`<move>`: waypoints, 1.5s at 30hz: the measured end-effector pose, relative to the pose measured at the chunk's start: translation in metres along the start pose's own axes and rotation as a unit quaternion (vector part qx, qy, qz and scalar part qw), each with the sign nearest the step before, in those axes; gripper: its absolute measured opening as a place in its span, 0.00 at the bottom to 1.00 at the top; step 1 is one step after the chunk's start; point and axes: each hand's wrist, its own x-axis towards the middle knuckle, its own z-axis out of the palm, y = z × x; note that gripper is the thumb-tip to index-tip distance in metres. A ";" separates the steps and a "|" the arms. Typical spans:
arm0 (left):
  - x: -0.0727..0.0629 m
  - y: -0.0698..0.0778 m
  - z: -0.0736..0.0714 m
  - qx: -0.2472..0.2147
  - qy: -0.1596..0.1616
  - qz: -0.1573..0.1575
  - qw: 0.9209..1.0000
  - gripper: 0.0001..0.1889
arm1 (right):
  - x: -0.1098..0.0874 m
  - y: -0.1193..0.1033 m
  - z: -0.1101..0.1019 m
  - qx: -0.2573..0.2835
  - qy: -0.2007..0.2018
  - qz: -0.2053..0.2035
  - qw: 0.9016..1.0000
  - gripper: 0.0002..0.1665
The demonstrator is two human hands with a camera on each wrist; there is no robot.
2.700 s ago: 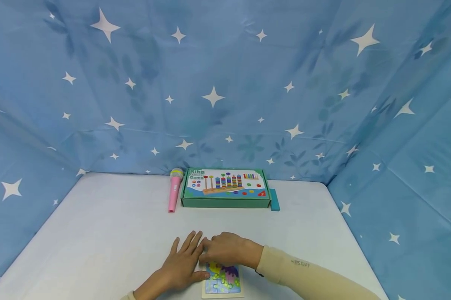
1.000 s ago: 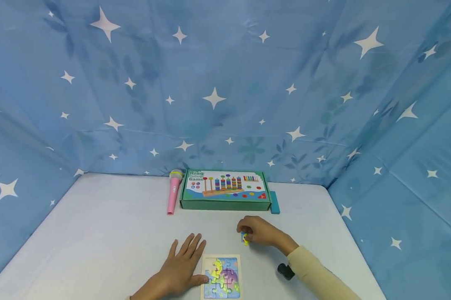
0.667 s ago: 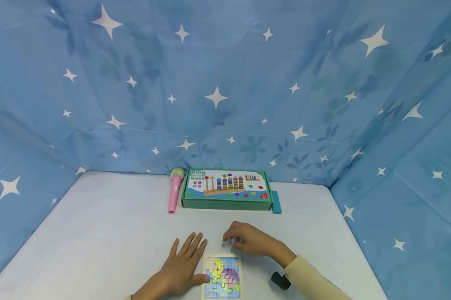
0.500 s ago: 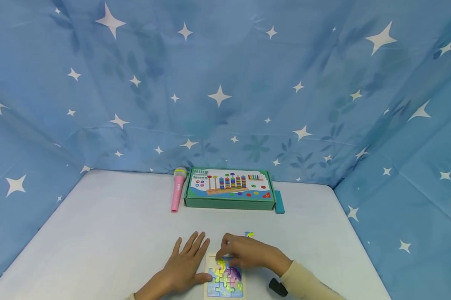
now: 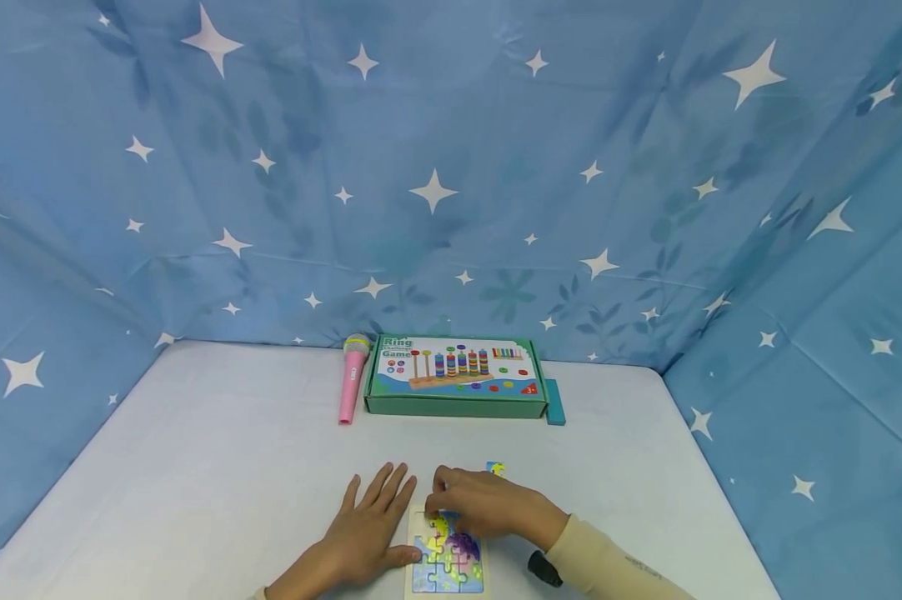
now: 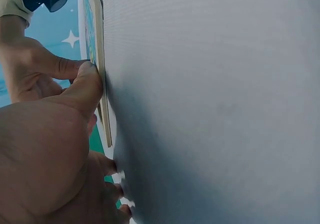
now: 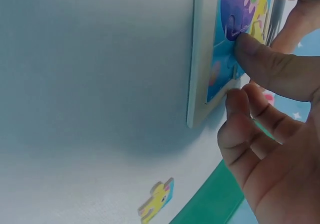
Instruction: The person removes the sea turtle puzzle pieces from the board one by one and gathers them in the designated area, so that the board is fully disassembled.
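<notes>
A small jigsaw puzzle (image 5: 447, 575) of yellow and purple figures sits in a pale wooden tray (image 7: 200, 84) at the table's front. My left hand (image 5: 361, 533) lies spread on the table, its thumb resting on the tray's left side. Over the top of the puzzle is my right hand (image 5: 484, 504). In the right wrist view its thumb touches the pieces while the other fingers curl at the tray's edge; I cannot tell whether they pinch a piece. A loose yellow-and-blue puzzle piece (image 7: 157, 200) lies on the table behind the right hand.
At the back stands a green Ring Challenge Game box (image 5: 454, 379). A pink toy microphone (image 5: 351, 379) lies on its left, a teal block (image 5: 555, 402) on its right. Blue star-patterned cloth (image 5: 436, 125) walls the back and sides.
My right hand has gone from the puzzle to the right, let go of the loose piece on the table, and come back over the puzzle's top. The left hand has stayed in place.
</notes>
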 end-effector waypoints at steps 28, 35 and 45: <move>0.002 -0.001 0.004 -0.009 0.002 0.002 1.000 0.52 | -0.047 0.065 -0.007 0.427 0.141 0.140 0.882 0.07; -0.001 0.000 0.002 -0.004 -0.002 -0.004 1.000 0.52 | -0.063 0.103 -0.003 0.392 0.141 0.188 0.889 0.05; 0.000 0.001 0.001 0.002 0.007 -0.004 1.000 0.52 | -0.054 0.097 0.001 0.268 0.162 0.196 0.929 0.10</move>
